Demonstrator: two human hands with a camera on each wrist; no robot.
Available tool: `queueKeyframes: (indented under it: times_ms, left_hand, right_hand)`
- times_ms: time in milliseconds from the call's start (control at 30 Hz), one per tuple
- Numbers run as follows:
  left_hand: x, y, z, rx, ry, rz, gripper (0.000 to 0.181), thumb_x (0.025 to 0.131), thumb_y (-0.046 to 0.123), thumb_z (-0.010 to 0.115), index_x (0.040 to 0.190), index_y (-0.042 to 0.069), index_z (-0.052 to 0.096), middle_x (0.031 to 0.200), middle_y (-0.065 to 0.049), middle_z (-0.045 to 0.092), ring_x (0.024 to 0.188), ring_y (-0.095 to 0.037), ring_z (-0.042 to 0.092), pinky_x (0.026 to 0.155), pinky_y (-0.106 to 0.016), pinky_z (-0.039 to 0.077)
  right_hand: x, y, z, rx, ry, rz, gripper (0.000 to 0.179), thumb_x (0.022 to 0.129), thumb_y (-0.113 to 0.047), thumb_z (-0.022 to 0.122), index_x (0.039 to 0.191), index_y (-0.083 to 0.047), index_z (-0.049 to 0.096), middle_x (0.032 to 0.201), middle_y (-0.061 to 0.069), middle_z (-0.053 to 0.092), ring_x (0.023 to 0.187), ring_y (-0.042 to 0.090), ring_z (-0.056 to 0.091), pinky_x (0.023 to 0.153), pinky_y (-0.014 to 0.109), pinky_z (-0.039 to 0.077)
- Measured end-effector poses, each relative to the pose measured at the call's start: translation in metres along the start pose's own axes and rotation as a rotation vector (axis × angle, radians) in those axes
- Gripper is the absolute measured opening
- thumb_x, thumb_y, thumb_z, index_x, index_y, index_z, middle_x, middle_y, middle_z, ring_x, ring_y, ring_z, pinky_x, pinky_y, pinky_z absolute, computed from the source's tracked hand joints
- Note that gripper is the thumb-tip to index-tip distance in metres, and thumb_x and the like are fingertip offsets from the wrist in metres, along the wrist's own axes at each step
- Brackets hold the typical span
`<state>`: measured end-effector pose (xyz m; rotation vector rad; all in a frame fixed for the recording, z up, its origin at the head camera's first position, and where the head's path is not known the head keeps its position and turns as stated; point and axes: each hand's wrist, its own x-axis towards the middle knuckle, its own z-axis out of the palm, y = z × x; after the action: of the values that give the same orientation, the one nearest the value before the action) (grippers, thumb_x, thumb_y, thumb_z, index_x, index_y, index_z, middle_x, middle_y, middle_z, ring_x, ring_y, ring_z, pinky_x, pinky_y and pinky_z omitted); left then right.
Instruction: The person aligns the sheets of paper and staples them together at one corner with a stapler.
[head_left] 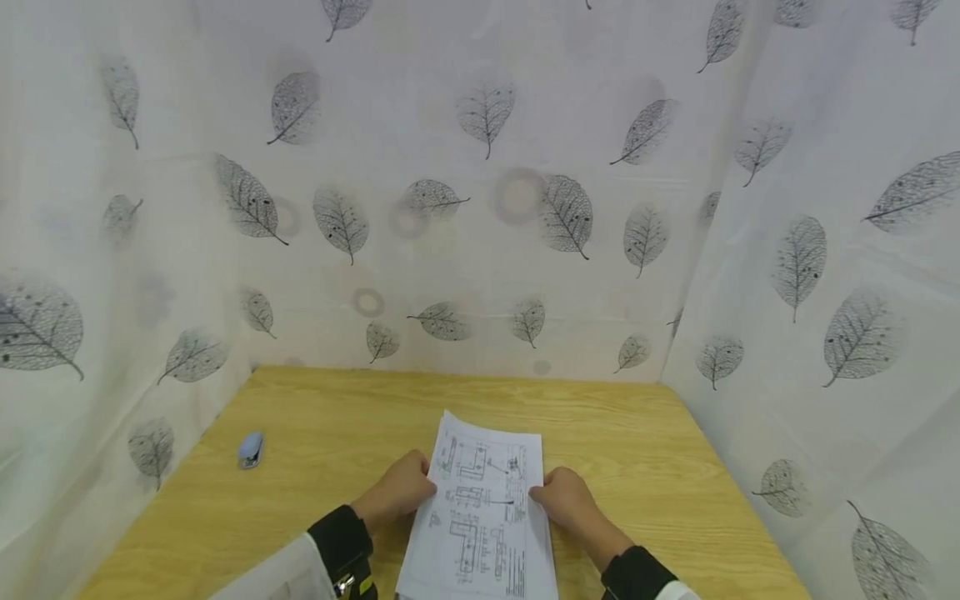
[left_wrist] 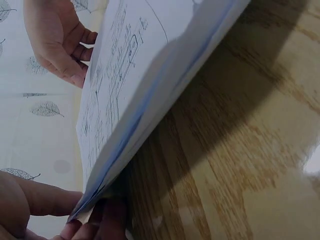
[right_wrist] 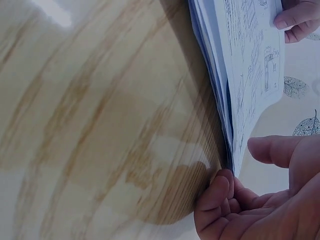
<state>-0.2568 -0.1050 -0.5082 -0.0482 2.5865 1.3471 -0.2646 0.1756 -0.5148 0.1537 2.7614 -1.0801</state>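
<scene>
- Nearest the camera, white sleeves (head_left: 277, 575) ending in black cuffs (head_left: 341, 537), with a dark wrist strap (head_left: 366, 585) marked in yellow at the left one.
- Just beyond, at the middle of the near side of the desk (head_left: 637, 450): a stack of papers (head_left: 483, 508), printed on top with black line drawings and small lettering.
- Gripped at the left edge by the left hand (head_left: 397, 490), with the thumb on the top page and the fingers (left_wrist: 102, 217) curled underneath.
- Gripped at the right edge by the right hand (head_left: 573, 504), with the thumb at the upper face and the fingers curled below, touching the layered edge.
- Hard to tell whether flat on the desk or slightly lifted.
- Well left of the left hand, on the desk: a small blue-grey stapler (head_left: 251, 450).
- Behind and at both sides, a whitish curtain (head_left: 397, 100) patterned with grey leaves.
</scene>
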Motion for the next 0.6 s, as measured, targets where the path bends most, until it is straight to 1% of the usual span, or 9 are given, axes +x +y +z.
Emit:
queueKeyframes:
  times_ms: [67, 200, 300, 333, 400, 500, 567, 600]
  left_hand:
    - [-0.002, 0.001, 0.0, -0.008, -0.003, 0.018, 0.024, 0.085, -0.004, 0.058, 0.109, -0.003, 0.053, 0.092, -0.01, 0.058, 0.077, -0.022, 0.059, 0.065, -0.033, 0.046]
    - [-0.004, -0.002, -0.001, -0.004, -0.005, 0.029, 0.034, 0.084, -0.008, 0.056, 0.118, -0.006, 0.057, 0.095, -0.009, 0.06, 0.081, -0.021, 0.06, 0.071, -0.035, 0.049]
    - [-0.003, -0.006, -0.001, -0.015, 0.009, 0.06, 0.037, 0.081, -0.01, 0.056, 0.118, -0.006, 0.058, 0.094, -0.009, 0.062, 0.078, -0.02, 0.061, 0.069, -0.035, 0.052]
    - [-0.004, -0.007, -0.002, -0.027, 0.014, 0.08, 0.038, 0.081, -0.011, 0.055, 0.119, -0.006, 0.058, 0.094, -0.01, 0.062, 0.078, -0.021, 0.061, 0.067, -0.035, 0.052]
    - [-0.004, -0.009, -0.002, -0.068, 0.019, 0.109, 0.04, 0.082, -0.011, 0.054, 0.122, -0.006, 0.056, 0.097, -0.011, 0.062, 0.078, -0.021, 0.061, 0.066, -0.035, 0.053]
    - [-0.004, -0.011, -0.004, -0.131, 0.02, 0.139, 0.043, 0.088, -0.009, 0.05, 0.13, -0.004, 0.05, 0.103, -0.013, 0.061, 0.082, -0.022, 0.061, 0.067, -0.036, 0.053]
    - [-0.004, -0.01, -0.005, -0.169, 0.017, 0.149, 0.044, 0.093, -0.007, 0.047, 0.137, -0.002, 0.045, 0.11, -0.014, 0.06, 0.087, -0.022, 0.062, 0.071, -0.036, 0.053]
    - [-0.004, -0.009, -0.006, -0.183, 0.018, 0.155, 0.045, 0.095, -0.006, 0.045, 0.139, -0.002, 0.042, 0.113, -0.014, 0.06, 0.09, -0.022, 0.062, 0.073, -0.037, 0.053]
  right_hand:
    - [0.0, 0.0, 0.001, 0.005, -0.004, -0.015, 0.024, 0.092, -0.016, 0.069, 0.103, 0.004, 0.065, 0.088, 0.007, 0.063, 0.079, 0.02, 0.057, 0.067, 0.033, 0.047]
    - [0.003, 0.0, 0.003, 0.022, -0.011, -0.029, 0.026, 0.093, -0.014, 0.069, 0.111, 0.004, 0.065, 0.092, 0.006, 0.064, 0.082, 0.019, 0.058, 0.07, 0.033, 0.048]
    - [0.004, -0.001, 0.004, 0.027, -0.009, -0.027, 0.028, 0.094, -0.015, 0.068, 0.113, 0.005, 0.065, 0.093, 0.007, 0.064, 0.082, 0.019, 0.058, 0.071, 0.033, 0.048]
    - [0.003, -0.001, 0.004, 0.019, -0.004, -0.029, 0.03, 0.095, -0.017, 0.068, 0.114, 0.005, 0.064, 0.094, 0.008, 0.065, 0.083, 0.02, 0.058, 0.071, 0.034, 0.048]
    - [0.002, -0.001, 0.003, 0.009, 0.002, -0.033, 0.035, 0.096, -0.02, 0.067, 0.117, 0.008, 0.063, 0.101, 0.014, 0.067, 0.086, 0.023, 0.06, 0.075, 0.038, 0.051]
    - [0.002, -0.002, 0.002, 0.014, 0.009, -0.039, 0.044, 0.099, -0.025, 0.064, 0.123, 0.011, 0.061, 0.114, 0.021, 0.067, 0.094, 0.027, 0.062, 0.084, 0.046, 0.053]
    - [0.002, -0.003, 0.002, 0.046, 0.0, -0.062, 0.044, 0.101, -0.025, 0.061, 0.126, 0.011, 0.061, 0.114, 0.021, 0.068, 0.095, 0.026, 0.064, 0.086, 0.047, 0.053]
    - [0.002, -0.004, 0.002, 0.067, -0.003, -0.071, 0.043, 0.101, -0.025, 0.06, 0.127, 0.01, 0.061, 0.112, 0.019, 0.069, 0.095, 0.024, 0.064, 0.085, 0.045, 0.054]
